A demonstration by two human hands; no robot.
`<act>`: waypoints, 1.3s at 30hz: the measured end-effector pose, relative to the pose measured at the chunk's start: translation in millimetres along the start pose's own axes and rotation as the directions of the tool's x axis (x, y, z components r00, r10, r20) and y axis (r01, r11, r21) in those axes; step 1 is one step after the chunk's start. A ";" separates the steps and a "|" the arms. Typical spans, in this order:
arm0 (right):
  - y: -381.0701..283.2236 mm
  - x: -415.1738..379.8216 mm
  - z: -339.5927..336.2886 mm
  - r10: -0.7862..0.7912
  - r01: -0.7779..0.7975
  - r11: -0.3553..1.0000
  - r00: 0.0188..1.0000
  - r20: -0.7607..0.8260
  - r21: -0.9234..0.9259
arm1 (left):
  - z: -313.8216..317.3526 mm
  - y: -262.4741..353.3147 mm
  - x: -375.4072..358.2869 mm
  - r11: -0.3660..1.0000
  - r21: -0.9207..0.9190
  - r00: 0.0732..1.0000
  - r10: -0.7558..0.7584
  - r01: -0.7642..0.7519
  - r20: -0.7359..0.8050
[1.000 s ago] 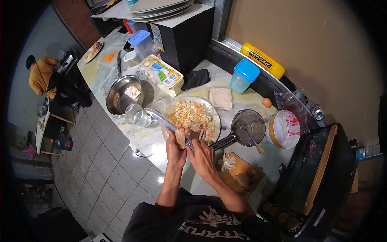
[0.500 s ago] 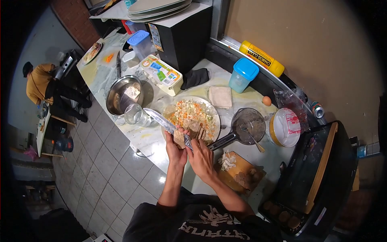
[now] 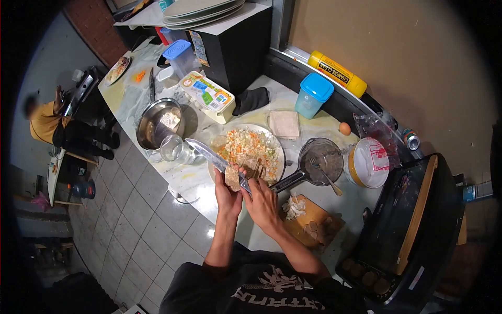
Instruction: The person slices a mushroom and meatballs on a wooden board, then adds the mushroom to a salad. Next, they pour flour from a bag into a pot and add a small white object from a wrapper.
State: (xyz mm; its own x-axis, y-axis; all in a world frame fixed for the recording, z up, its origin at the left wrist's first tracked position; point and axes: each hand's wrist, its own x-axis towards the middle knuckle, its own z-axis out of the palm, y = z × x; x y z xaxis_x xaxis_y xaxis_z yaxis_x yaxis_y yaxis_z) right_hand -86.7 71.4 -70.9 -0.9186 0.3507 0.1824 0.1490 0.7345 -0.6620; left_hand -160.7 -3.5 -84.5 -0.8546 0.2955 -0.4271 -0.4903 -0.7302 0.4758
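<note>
My left hand (image 3: pixel 228 201) is closed around a speckled beige block of food (image 3: pixel 231 179), whose exact kind I cannot make out. In my right hand (image 3: pixel 263 205) is a knife (image 3: pixel 209 156), its blade lying across the block and pointing up to the left. Both hands are close together over the near edge of a round plate (image 3: pixel 281 157). On that plate sits a heap of chopped white and orange vegetables (image 3: pixel 246 144), with brown slices beside it, partly covered by my fingers.
A steel pot (image 3: pixel 144 133) and a glass jar (image 3: pixel 175 149) stand left. Rightward are a dark frying pan (image 3: pixel 316 157) holding a fork, a cutting board (image 3: pixel 327 220) with food pieces, an egg (image 3: pixel 344 129) and a black stove (image 3: pixel 402 220). Another person (image 3: pixel 47 123) stands far left.
My hands stay nearly in place, the knife still against the block. The person at the far left has straightened up somewhat, with an arm raised near the counter there.
</note>
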 end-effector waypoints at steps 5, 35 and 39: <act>-2.7 -0.7 0.6 0.020 -0.021 1.000 1.000 0.006 0.011 | -9.8 -7.1 5.3 0.999 0.011 0.999 0.040 -0.040 -0.032; 1.4 5.8 -10.0 0.060 -0.058 0.997 0.998 -0.030 0.053 | -6.2 -11.4 10.4 0.968 0.240 0.998 0.070 -0.070 0.007; 2.3 8.4 -9.7 0.073 -0.072 0.997 0.997 -0.018 0.042 | 0.0 -10.9 10.0 0.967 0.244 0.996 0.078 -0.068 -0.033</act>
State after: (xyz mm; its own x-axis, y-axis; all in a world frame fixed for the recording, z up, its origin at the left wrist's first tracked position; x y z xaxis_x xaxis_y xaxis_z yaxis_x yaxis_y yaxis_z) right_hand -90.5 81.7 -63.9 -0.8984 0.4139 0.1466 0.1996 0.6824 -0.7032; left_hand -163.9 7.4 -94.0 -0.8841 0.2175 -0.4137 -0.4584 -0.5760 0.6768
